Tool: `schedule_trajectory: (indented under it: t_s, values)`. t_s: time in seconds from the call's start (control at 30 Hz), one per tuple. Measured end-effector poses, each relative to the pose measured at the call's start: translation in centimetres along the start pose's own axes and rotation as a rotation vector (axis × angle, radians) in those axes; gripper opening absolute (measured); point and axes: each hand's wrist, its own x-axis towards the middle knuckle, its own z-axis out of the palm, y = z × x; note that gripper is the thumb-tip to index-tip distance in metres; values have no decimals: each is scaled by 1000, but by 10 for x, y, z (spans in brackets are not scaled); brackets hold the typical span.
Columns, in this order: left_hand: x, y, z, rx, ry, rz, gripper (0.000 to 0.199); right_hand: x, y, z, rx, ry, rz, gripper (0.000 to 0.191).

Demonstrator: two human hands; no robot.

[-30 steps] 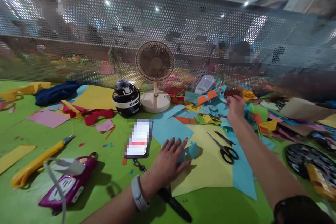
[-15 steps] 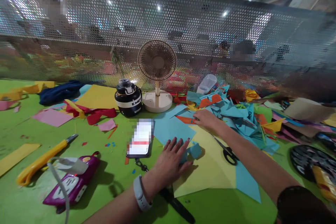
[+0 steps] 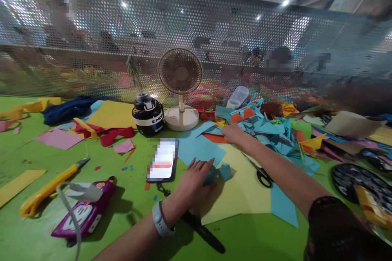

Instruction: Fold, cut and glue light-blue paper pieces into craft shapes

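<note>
My left hand [image 3: 194, 179] rests palm down at the left edge of a pale yellow sheet [image 3: 241, 195], fingers stretched forward. A small folded piece of blue paper [image 3: 225, 171] lies against its thumb side. Farther forward, my right hand [image 3: 234, 133] has its fingers bent down at the near edge of a heap of blue paper pieces [image 3: 272, 132]. Its fingertips are by an orange piece of paper [image 3: 216, 138]; what they pinch is hidden. Black-handled scissors [image 3: 263, 176] lie under the right forearm. A flat blue sheet [image 3: 200, 149] lies between the hands.
A phone [image 3: 163, 161] lies left of the blue sheet. Behind it stand a black bottle [image 3: 148, 116] and a small fan [image 3: 180, 71]. To the left are a yellow-handled cutter [image 3: 50, 185] and a purple device [image 3: 82, 212]. A black round tray [image 3: 346, 183] is at the right.
The fingers of my left hand have drawn closer together, and the hand has shifted slightly left. My right hand stays at the paper heap. The view has moved a little.
</note>
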Motion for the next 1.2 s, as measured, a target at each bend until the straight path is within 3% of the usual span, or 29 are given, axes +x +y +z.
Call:
schedule_trajectory:
  t_s: [0.17,0.4,0.53,0.67,0.97,1.2]
  values:
    - [3,-3,-2,12,-3,1,60,-6,10,-10,-8,58,67,33]
    - [1,-8,3,-14,67,56,57,-8,6,-2,38,162,79,29]
    - [0,-7,4,-20,69,70,60,-4,2,5,89,240,37,21]
    - [-1,-6,3,-24,42,61,62,0,1,10,132,299,-25,27]
    - [0,-7,7,-20,66,51,59,10,-4,4,94,204,-273,20]
    - [1,-5,3,-18,42,34,58,23,-12,2,34,115,-306,24]
